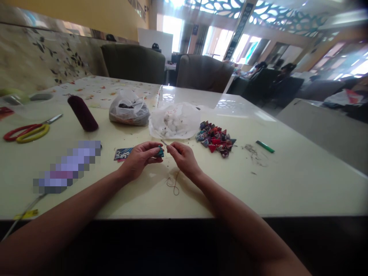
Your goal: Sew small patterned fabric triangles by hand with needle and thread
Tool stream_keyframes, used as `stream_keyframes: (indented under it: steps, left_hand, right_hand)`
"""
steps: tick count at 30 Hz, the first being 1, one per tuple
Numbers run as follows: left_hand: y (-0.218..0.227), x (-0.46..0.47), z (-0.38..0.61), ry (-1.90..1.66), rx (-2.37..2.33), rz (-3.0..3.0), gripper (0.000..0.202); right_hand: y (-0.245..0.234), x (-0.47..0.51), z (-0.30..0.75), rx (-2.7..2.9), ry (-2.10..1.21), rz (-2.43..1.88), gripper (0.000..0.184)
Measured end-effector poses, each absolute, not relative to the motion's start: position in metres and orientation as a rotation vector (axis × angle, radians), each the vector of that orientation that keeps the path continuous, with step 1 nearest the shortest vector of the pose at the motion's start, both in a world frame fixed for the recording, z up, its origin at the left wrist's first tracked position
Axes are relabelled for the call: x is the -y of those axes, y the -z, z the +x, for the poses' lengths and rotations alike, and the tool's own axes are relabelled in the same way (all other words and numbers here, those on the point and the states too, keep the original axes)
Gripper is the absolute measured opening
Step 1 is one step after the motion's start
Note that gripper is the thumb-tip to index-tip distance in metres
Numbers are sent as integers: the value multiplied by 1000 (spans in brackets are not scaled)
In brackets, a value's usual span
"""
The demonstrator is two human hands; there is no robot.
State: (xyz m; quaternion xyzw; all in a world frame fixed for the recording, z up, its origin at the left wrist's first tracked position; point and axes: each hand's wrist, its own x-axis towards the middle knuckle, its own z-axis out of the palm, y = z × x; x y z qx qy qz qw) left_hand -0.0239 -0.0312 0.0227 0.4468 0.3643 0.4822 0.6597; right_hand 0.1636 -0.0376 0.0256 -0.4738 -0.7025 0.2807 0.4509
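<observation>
Showing teal at mid-frame, a small cloth piece point(160, 152) is pinched in the left hand point(139, 158); a needle point(163, 142) is pinched by the right hand point(184, 158). Just above, fluff point(174, 122) is held in a white bag point(156, 130), dark scraps point(125, 105) in a clear bag point(141, 117).

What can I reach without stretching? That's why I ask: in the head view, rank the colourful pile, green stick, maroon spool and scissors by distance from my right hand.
From the right hand:
1. Colourful pile, just to its right.
2. Green stick, farther right.
3. Maroon spool, well left.
4. Scissors, far left.
</observation>
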Motion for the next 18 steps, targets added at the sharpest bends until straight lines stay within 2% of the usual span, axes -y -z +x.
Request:
stream_keyframes:
  steps: [6, 10, 15, 18]
  left_hand:
    - [-23, 30, -23, -1124, -813, 946, 25]
    - [-24, 31, -23, -1161, -765, 923, 26]
    - [-25, 33, -23, -1175, -728, 989, 23]
    - [-25, 34, -23, -1187, -720, 1060, 22]
  right_hand:
    - [-21, 18, 178, 1880, -375, -1819, 28]
    - [-21, 15, 180, 2045, -251, -1996, 26]
    - [-24, 22, 175, 1993, -76, -1701, 17]
    - [-24, 27, 170, 1889, -369, -1367, 24]
